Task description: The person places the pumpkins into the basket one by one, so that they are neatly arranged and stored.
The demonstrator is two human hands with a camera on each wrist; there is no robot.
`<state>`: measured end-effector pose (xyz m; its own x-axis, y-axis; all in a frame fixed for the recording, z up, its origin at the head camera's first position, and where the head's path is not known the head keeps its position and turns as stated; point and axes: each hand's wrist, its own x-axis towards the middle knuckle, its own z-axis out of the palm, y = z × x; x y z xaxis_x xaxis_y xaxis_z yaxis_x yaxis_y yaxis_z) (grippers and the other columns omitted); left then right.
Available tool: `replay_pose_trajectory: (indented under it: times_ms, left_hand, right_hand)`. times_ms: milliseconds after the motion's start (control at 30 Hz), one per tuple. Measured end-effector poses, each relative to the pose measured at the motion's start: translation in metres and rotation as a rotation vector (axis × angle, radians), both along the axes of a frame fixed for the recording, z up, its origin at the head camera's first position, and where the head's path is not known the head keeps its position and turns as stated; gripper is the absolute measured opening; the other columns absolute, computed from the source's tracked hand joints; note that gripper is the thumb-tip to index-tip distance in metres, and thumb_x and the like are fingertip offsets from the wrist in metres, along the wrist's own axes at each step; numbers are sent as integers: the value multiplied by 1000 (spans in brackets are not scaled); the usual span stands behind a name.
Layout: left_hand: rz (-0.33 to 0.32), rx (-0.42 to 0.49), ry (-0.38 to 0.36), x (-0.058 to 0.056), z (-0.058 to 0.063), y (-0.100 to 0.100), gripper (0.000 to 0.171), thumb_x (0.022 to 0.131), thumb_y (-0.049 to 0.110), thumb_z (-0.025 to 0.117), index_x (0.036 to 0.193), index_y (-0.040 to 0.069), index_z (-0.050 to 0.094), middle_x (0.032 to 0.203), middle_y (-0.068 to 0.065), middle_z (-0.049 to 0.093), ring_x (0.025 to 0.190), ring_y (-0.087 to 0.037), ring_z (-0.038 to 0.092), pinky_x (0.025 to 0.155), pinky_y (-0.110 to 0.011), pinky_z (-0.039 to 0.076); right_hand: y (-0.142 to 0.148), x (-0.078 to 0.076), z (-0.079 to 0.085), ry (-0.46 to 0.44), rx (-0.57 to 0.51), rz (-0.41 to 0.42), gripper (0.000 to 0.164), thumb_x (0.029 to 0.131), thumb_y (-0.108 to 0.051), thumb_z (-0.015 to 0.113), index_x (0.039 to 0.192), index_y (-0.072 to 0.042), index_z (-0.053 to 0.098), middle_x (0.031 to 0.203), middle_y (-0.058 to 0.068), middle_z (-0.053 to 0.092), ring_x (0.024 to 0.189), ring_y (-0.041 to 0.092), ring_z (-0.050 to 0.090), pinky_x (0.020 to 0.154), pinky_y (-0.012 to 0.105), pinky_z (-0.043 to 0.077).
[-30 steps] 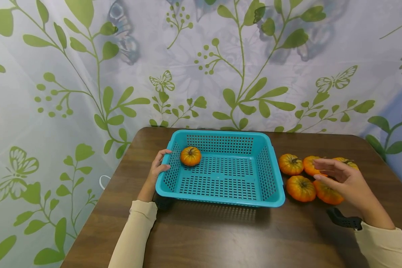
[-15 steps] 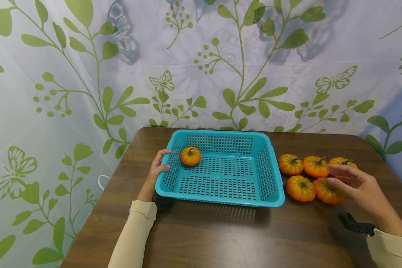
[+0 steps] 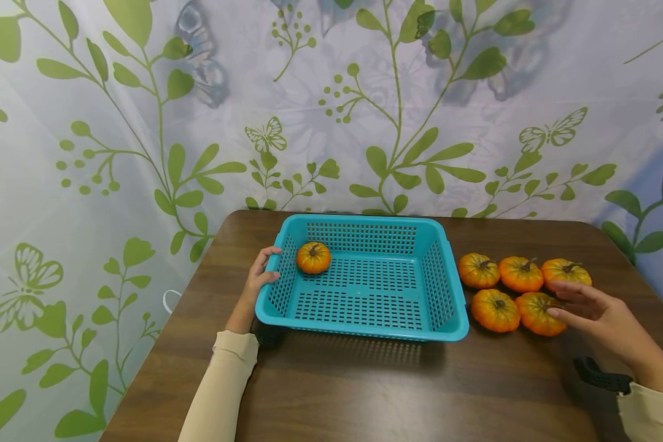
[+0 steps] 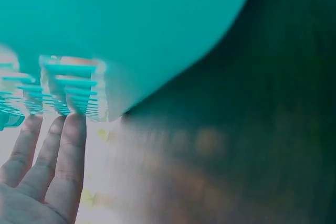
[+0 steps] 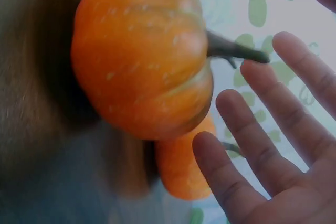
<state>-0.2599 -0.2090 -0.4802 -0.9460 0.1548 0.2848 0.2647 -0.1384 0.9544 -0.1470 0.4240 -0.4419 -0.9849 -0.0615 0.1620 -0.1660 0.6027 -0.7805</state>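
Observation:
A small orange pumpkin (image 3: 314,258) lies inside the turquoise plastic basket (image 3: 363,333), by its left wall. My left hand (image 3: 258,274) holds the basket's left rim, thumb and a finger over the edge; the left wrist view shows three fingers (image 4: 67,161) reaching up to its slotted side. To the right of the basket, more pumpkins sit in two rows. Over the front-right pumpkin (image 3: 541,314), my right hand (image 3: 599,316) hovers with fingers spread and nothing held. In the right wrist view its fingertips are near the stem of a large-looking pumpkin (image 5: 144,56).
Behind the front row stand three pumpkins, among them the back-right pumpkin (image 3: 566,271). Another pumpkin (image 3: 495,310) is at the front, close to the basket's right side. The brown wooden table (image 3: 364,393) ends at a leaf-patterned curtain (image 3: 331,110).
My right hand has moved right and slightly down, away from the back-middle pumpkin, uncovering it and the back-right one. The left hand and the basket stay put.

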Motion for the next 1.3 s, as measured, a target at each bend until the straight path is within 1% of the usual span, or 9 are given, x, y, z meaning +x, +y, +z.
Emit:
replay_pose_trajectory:
  times_ms: [133,300,533,600,733,967,1100,1233,1300]
  left_hand:
    - [-3,3,0,0,0,0,48,86,1,49,130,18,58,141,-29,55,116,-22,63,92,-30,55]
    - [1,-2,-8,0,-1,0,48,85,1,49,131,11,55,143,-33,51,115,-24,62,92,-29,55]
    - [6,0,-13,-1,-1,0,47,85,1,48,132,5,53,143,-33,51,115,-23,63,93,-29,55]
    - [10,-3,-16,-1,-1,1,48,85,1,48,133,1,50,144,-34,50,115,-22,63,93,-29,55]
    - [16,-10,-23,-1,0,1,50,84,1,48,134,-5,46,146,-37,49,117,-23,62,94,-29,54]
    - [9,-10,-19,-1,1,2,56,84,0,47,137,-14,36,145,-31,52,119,-23,61,95,-29,54]
    - [11,-6,-20,-1,1,2,52,84,0,47,135,-10,42,144,-32,52,118,-23,61,95,-30,54]
    - [14,-3,-24,0,1,2,50,84,1,48,133,-3,48,145,-34,51,118,-25,61,95,-29,54]
    - [13,-5,-25,0,1,2,50,84,1,48,133,-5,46,145,-35,50,118,-25,61,95,-29,54]
  right_hand:
    - [5,0,-6,-36,-14,18,51,95,1,79,142,-2,61,126,-43,52,105,-21,55,74,10,51]
    - [10,2,-15,-35,-75,68,59,92,10,78,141,-20,64,130,-41,53,111,-23,52,79,7,49]
    - [14,3,-23,-45,-35,81,69,90,10,80,141,-31,60,131,-43,51,110,-24,49,82,4,44]
    - [15,3,-24,-64,-15,78,69,91,8,80,144,-30,59,130,-45,49,109,-25,47,81,4,44]
    - [15,3,-24,-95,20,69,67,92,3,81,150,-22,58,129,-47,43,108,-25,45,78,7,46]
    - [16,1,-28,-117,25,54,66,92,0,82,152,-12,56,127,-45,42,106,-24,46,77,8,47]
    - [18,0,-31,-123,2,69,68,93,1,81,154,-2,50,129,-44,43,108,-24,46,79,8,48]
    - [18,0,-30,-124,0,69,68,93,1,81,154,-5,51,128,-45,43,108,-25,46,78,8,48]
    - [18,1,-30,-117,6,67,67,93,1,81,153,-9,53,128,-45,42,107,-25,45,78,7,47]
